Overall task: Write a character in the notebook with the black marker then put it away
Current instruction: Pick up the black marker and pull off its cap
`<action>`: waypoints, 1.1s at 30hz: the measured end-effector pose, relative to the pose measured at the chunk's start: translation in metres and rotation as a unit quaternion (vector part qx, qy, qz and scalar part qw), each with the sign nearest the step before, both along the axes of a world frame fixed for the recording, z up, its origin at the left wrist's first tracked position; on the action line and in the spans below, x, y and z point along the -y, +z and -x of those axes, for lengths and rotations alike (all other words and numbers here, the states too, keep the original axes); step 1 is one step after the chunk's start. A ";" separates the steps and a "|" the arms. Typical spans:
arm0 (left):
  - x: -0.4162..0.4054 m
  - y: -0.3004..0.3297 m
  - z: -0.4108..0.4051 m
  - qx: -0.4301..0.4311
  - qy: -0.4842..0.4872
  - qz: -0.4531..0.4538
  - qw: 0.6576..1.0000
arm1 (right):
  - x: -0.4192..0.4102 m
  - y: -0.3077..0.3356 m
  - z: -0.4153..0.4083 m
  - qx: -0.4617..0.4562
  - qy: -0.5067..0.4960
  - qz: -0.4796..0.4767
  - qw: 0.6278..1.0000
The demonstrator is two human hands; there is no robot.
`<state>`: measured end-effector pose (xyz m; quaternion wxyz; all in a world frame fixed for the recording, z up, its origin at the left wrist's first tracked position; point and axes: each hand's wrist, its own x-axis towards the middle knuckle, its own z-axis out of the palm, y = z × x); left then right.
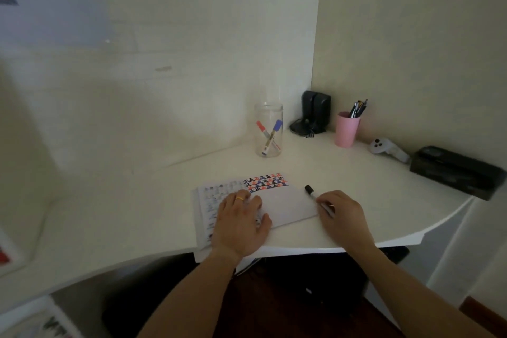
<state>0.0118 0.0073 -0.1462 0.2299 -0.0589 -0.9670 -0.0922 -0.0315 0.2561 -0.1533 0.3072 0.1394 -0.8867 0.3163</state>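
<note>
An open notebook (285, 206) lies on the white desk (137, 214), its right page carrying rows of black, red and blue characters near the top. My left hand (241, 223), with a yellow ring, lies flat on the notebook's middle. The black marker (311, 191) lies on the desk just right of the page, cap end pointing away from me. My right hand (340, 212) rests over the marker's near end, fingers curled around the barrel. A clear jar (268, 129) holding a red and a blue marker stands behind the notebook.
A pink cup (347, 130) with pens stands at the back right corner beside a black speaker (314, 115). A white controller (385, 148) and a black box (452, 170) sit along the right wall. The desk's curved front edge runs just below my hands.
</note>
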 end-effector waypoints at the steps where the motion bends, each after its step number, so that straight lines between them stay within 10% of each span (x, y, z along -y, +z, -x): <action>1: 0.000 0.000 0.002 0.009 -0.002 -0.008 1.000 | 0.000 0.002 0.000 -0.005 0.007 0.006 1.000; 5: 0.000 0.001 -0.004 0.042 -0.006 -0.028 0.999 | 0.014 0.020 -0.005 0.090 0.003 0.178 0.980; 9: 0.001 0.013 0.000 0.102 -0.008 -0.063 0.993 | 0.048 0.044 -0.004 0.217 0.101 0.411 0.880; 12: 0.017 0.027 0.020 0.188 -0.060 -0.134 0.971 | 0.066 0.055 0.009 0.268 0.155 0.436 0.845; 17: 0.061 0.049 0.061 0.084 -0.049 -0.310 0.946 | 0.081 0.068 0.047 0.320 0.204 0.396 0.836; 25: 0.079 0.046 0.142 -0.027 -0.198 -0.209 0.957 | 0.116 0.066 0.130 0.328 0.263 0.516 0.747; 33: 0.077 0.033 0.144 -0.118 -0.247 -0.071 0.959 | 0.134 0.043 0.129 0.221 0.278 0.429 0.831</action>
